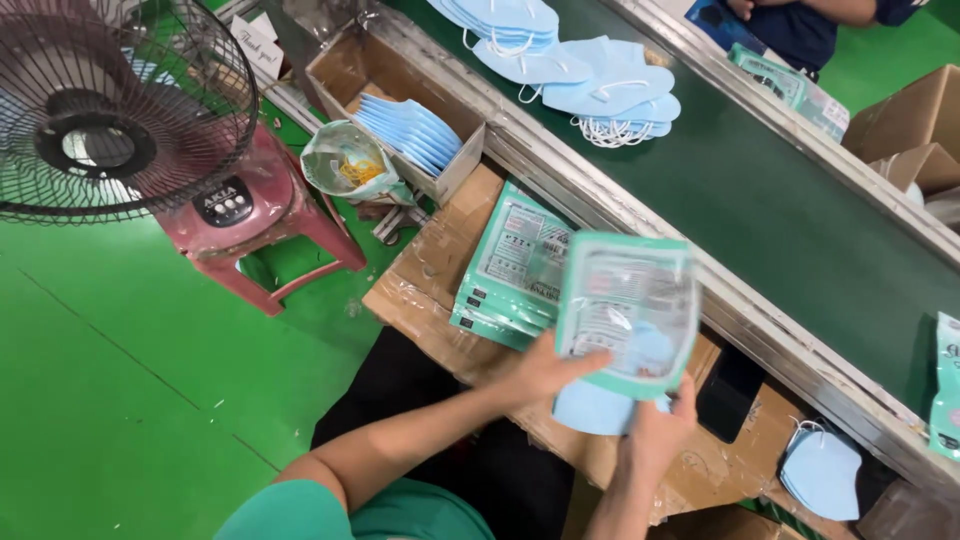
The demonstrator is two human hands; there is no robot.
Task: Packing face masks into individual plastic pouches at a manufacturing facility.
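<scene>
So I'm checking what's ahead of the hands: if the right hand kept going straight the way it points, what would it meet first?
The right hand points up and away, into the green-edged pouch it grips. Past that, probably the metal rail of the conveyor belt, though depth is unclear.

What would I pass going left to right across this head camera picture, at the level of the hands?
Green floor → red stool → stack of green pouches → left hand → pouch held in both hands → right hand → black phone → blue masks.
</scene>
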